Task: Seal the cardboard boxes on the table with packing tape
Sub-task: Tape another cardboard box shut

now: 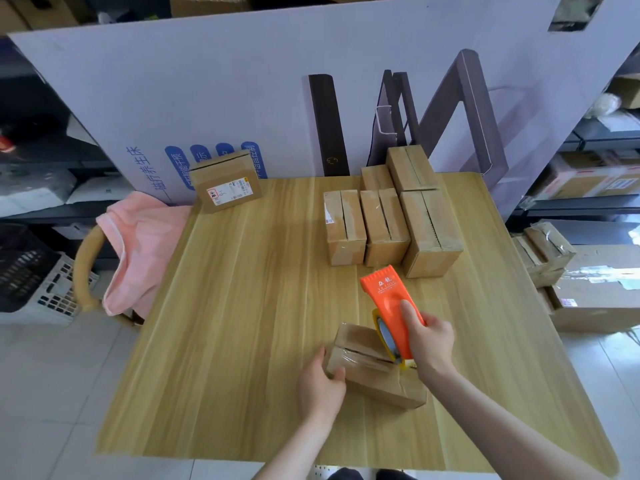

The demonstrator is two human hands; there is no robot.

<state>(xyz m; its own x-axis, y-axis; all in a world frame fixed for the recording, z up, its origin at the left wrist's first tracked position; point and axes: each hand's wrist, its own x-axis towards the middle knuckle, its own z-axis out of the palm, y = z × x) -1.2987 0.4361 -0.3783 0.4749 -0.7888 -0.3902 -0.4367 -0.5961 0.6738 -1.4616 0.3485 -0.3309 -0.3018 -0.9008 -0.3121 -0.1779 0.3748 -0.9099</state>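
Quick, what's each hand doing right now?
Left hand: holds the left end of the nearest cardboard box.
Right hand: grips the orange tape dispenser, set against that box.

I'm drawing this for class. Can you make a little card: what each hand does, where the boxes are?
left hand: holds the left end of the near box
right hand: grips the orange tape dispenser
dispenser position: on the near box's right end
near box: on the table, toward the front
other boxes: five clustered at back right
labelled box: back left
also: pink cloth off the left edge
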